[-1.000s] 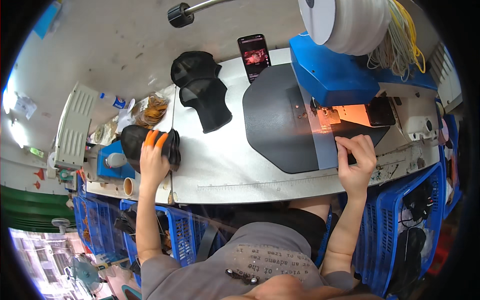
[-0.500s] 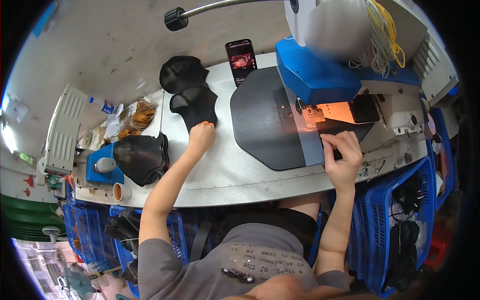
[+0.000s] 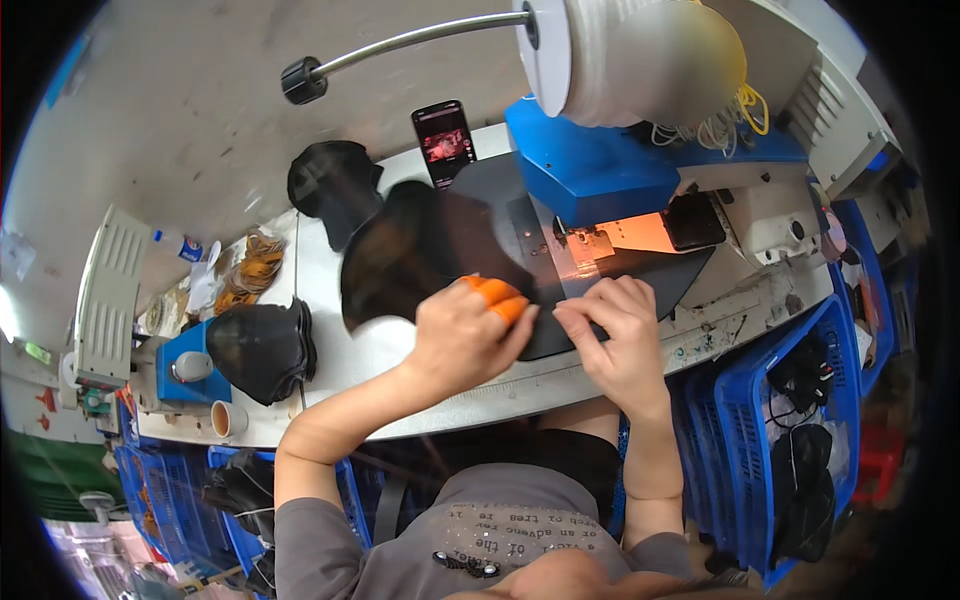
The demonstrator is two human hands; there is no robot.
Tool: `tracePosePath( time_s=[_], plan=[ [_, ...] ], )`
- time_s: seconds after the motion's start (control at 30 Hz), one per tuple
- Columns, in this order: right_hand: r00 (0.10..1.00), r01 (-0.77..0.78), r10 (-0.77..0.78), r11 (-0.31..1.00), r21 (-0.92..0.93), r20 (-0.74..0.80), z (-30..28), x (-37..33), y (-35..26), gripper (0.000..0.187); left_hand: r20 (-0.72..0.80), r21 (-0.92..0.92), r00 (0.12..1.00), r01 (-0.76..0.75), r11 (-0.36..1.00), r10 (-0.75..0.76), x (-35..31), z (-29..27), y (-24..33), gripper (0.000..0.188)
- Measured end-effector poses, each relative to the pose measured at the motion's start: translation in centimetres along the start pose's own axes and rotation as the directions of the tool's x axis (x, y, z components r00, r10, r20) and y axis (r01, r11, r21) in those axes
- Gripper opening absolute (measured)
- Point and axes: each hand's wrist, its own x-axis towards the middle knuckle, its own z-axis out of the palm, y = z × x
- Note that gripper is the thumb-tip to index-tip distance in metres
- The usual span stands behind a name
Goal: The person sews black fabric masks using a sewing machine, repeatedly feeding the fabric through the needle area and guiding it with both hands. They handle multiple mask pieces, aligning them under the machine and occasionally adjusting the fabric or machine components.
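Near the tabletop's (image 3: pixel 345 360) front edge, the left hand (image 3: pixel 470 335), fingers curled, is gripping a black fabric piece (image 3: pixel 420 250) left of the sewing machine (image 3: pixel 590 165). The right hand (image 3: pixel 622 345) is half-pinching; its hold I cannot tell.

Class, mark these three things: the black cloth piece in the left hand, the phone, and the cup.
Black cloth piece (image 3: pixel 425 250), head view: middle of its surface.
Phone (image 3: pixel 445 146), head view: its screen.
Cup (image 3: pixel 237 417), head view: its outer wall.

Left hand (image 3: pixel 472 335) holding black piece (image 3: pixel 425 250), right hand (image 3: pixel 618 340) alongside
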Motion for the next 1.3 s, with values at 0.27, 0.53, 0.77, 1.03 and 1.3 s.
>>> tracePosePath(
  time_s=[0.27, 0.53, 0.77, 1.03, 1.3],
  plan=[
    [0.991, -0.13, 0.122, 0.977, -0.168, -0.06, -0.6, -0.7, 1.0, 0.013, 0.328, -0.137, 0.931, -0.118, 0.984, 0.157, 1.6, 0.8, -0.6, 0.042],
    [0.977, -0.202, 0.184, 0.96, -0.195, -0.107, 0.6, 0.9, 1.8, 0.02, 0.33, 0.002, 0.937, -0.122, 0.993, 0.114, 2.4, 1.4, -1.1, 0.044],
    [0.994, -0.096, 0.071, 0.939, -0.33, -0.088, 1.3, 1.9, 2.8, 0.016, 0.341, 0.014, 0.93, -0.149, 0.989, 0.136, 4.0, 1.4, -2.4, 0.043],
    [0.985, -0.127, 0.089, 0.954, -0.27, -0.148, 1.7, 2.5, 3.5, 0.018, 0.344, -0.053, 0.925, -0.154, 0.987, 0.162, 4.9, 2.2, -5.5, 0.042],
    [0.976, -0.126, 0.085, 0.972, -0.201, -0.202, 0.3, 1.0, 3.4, 0.006, 0.439, 0.081, 0.871, -0.281, 0.956, 0.219, 5.7, 0.5, -5.9, 0.031]
  ],
)
